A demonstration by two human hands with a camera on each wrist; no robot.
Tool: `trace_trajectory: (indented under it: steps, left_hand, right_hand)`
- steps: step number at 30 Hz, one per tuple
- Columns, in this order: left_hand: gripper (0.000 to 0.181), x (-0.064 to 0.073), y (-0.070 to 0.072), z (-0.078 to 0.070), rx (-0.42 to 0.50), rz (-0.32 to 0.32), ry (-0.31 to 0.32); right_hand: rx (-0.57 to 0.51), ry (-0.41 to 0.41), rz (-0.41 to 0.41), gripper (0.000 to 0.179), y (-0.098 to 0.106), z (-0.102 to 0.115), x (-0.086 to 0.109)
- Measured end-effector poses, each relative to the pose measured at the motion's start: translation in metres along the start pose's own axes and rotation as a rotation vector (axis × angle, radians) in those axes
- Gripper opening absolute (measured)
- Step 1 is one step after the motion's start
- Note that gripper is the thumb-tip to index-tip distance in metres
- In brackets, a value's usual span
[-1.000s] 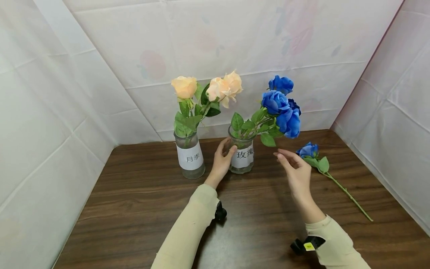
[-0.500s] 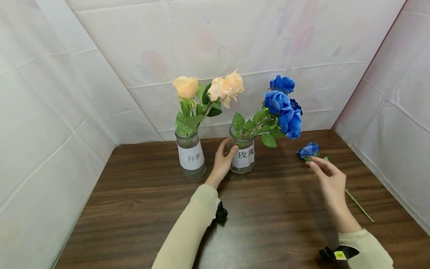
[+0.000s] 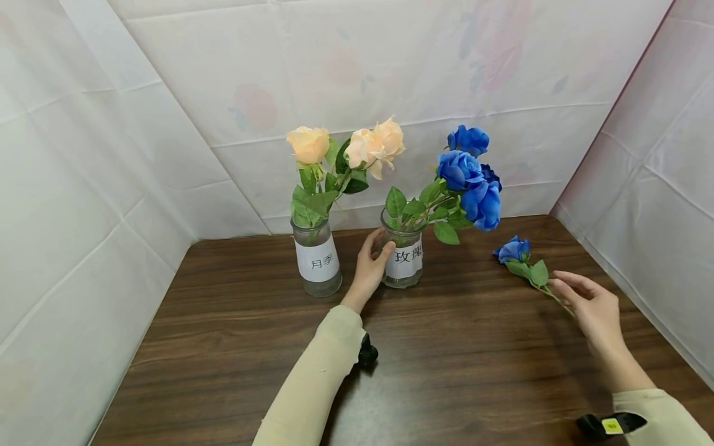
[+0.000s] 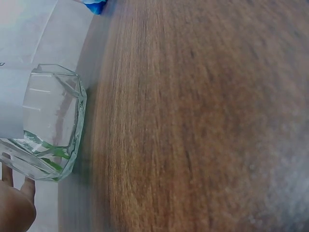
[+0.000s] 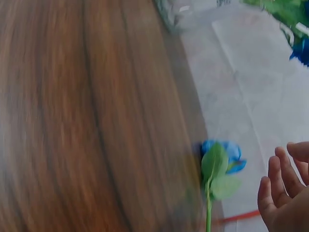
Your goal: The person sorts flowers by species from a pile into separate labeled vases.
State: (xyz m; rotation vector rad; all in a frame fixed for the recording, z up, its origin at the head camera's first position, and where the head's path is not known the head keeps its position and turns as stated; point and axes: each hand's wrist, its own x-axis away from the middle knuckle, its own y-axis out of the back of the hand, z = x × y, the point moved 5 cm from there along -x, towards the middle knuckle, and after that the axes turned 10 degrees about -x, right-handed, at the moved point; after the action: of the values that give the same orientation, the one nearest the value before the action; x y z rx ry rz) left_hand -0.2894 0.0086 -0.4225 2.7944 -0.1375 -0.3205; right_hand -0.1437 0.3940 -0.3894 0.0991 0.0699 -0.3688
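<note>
My left hand holds the left side of a short glass vase with a white paper label, thumb in front and fingers behind. Several blue roses lean out of that vase to the right. On the table's right side lies a single blue rose, its stem pointing toward the front right. My right hand hovers over this stem with fingers loosely bent and nothing between them; it covers the lower stem. In the right wrist view the fingers stand apart from the lying rose.
A taller labelled glass vase with peach-coloured flowers stands left of my left hand. The brown wooden table meets white cloth walls at its back and sides.
My right hand has moved right and toward the front, from beside the blue bunch, past the lying rose's bloom, to above its stem. My left hand keeps its place on the vase.
</note>
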Motion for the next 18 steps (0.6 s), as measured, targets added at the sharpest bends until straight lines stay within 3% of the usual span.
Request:
trace_trajectory:
  steps: [9,18]
  left_hand:
    - [0.071,0.0,-0.001,0.0,-0.002,0.006,0.001]
    - [0.067,-0.001,0.0,0.0,0.007,0.005,0.002]
  right_hand:
    - [0.3,-0.041,0.106,0.046,0.029,-0.022,-0.015]
    - [0.522,-0.068,0.193,0.059,0.049,-0.047,-0.031]
